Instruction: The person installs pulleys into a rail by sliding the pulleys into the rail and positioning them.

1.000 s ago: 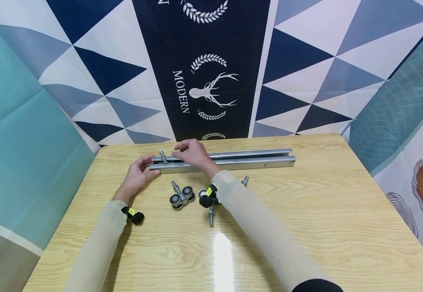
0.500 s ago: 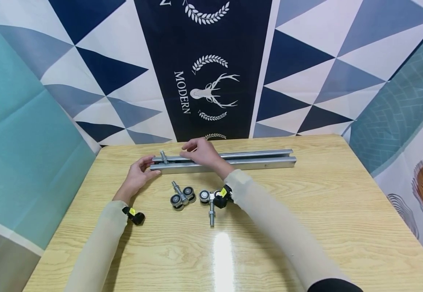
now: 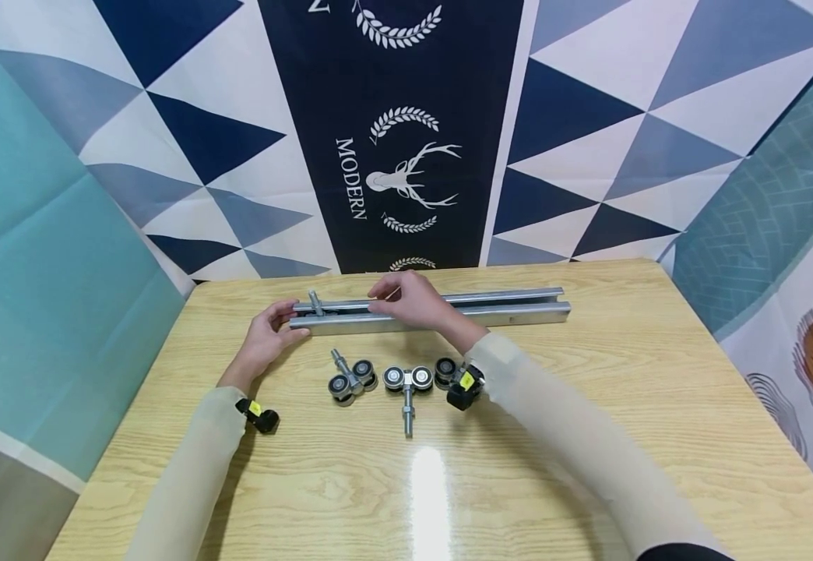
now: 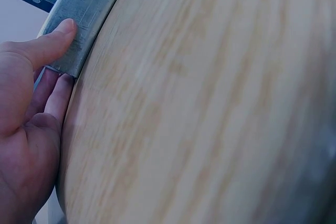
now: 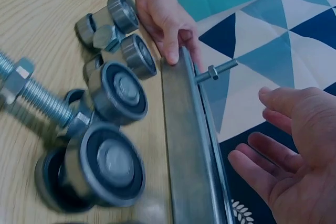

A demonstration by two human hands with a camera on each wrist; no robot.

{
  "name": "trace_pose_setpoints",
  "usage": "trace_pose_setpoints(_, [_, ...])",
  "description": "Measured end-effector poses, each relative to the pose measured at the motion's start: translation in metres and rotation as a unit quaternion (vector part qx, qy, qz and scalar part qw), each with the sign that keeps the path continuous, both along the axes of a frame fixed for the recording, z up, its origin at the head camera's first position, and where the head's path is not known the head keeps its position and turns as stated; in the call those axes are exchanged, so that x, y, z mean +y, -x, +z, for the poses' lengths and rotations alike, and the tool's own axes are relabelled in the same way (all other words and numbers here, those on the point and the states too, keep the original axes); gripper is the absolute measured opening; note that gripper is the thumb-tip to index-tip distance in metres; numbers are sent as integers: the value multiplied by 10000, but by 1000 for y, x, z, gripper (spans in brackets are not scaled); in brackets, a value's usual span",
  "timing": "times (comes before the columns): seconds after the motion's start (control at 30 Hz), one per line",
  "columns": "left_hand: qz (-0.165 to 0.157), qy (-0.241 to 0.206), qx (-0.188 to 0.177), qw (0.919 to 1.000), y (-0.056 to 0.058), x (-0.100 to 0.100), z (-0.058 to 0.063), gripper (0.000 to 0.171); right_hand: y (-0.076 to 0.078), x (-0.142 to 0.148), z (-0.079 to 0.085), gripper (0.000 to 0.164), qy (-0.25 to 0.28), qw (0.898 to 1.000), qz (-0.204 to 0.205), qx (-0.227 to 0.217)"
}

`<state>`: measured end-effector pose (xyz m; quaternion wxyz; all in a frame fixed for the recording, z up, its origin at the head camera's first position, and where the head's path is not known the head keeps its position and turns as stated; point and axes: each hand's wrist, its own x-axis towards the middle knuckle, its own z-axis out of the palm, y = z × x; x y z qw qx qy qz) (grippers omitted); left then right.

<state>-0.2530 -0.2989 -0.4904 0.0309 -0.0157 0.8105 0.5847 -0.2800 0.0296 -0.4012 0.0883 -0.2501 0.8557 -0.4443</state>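
A long grey metal channel track point(image 3: 512, 315) lies along the back of the table, its slot facing up. My left hand point(image 3: 264, 333) grips its left end; in the left wrist view the thumb presses the front wall and fingertips sit at the end edge. Close to that end, a threaded bolt with a nut point(image 5: 213, 72) sticks up out of the slot; whatever it is attached to inside is hidden. My right hand point(image 3: 417, 299) hovers over the middle of the track, fingers loosely bent, with nothing between them in the right wrist view.
In front of the track lie two roller trolleys, a left one point(image 3: 353, 379) and a middle one point(image 3: 408, 382), with bolts and black-ringed wheels. A third trolley point(image 3: 445, 372) is partly hidden under the right wrist. A patterned cloth wall point(image 3: 406, 156) rises behind the table.
My right hand has moved right along the track, away from the upright bolt, and its forearm uncovers the middle trolley and part of the third. The left hand stays in place.
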Motion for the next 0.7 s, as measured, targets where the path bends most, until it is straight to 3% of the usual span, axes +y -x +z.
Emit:
trace_pose_setpoints(0.3, [-1,46,-81,10000,1,-2,-2,73,-9,31,-6,25,-192,9990,330,246])
trace_pose_setpoints(0.7, [6,103,-152,9998,-1,-2,0,74,-10,75,-2,25,-422,9982,182,374])
